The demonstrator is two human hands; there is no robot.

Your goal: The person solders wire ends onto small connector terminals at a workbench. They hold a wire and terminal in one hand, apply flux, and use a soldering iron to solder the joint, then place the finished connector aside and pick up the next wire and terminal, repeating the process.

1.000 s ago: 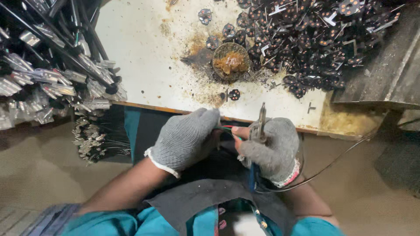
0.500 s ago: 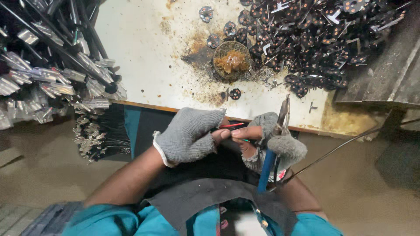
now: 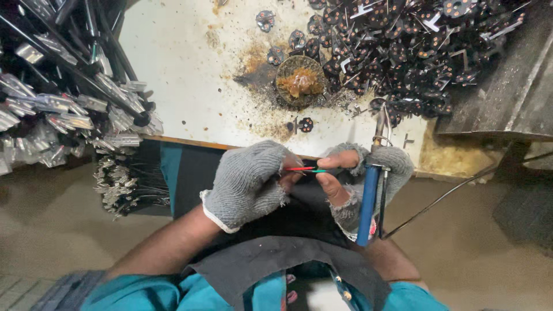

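Seen from the head camera, a person in grey knit gloves works just below the near edge of a stained white table [image 3: 190, 75]. The left hand [image 3: 247, 181] is curled narrow, its fingertips pinching one end of a thin pair of red and green wires [image 3: 305, 169]. The right hand [image 3: 360, 184], in a glove with cut-off fingertips, pinches the other end of the wires between bare thumb and forefinger, while the rest of the hand is wrapped around a blue-handled soldering iron [image 3: 368, 201]. The iron stands nearly upright, its metal tip reaching up over the table edge; a dark cord [image 3: 449, 196] runs from it out to the right.

The wires lie level between the two hands, just below the table edge and over a dark apron [image 3: 276, 259] on the person's lap.

On the table, straight above the hands, sits a small round tin [image 3: 299, 80] holding brownish paste, ringed by dark spatter. To the right of the tin spreads a large heap of small dark round parts [image 3: 415, 52] with metal legs. One such part [image 3: 305, 124] lies alone between the tin and the table edge. At the table's left side lies a pile of long metal strips [image 3: 63, 98].
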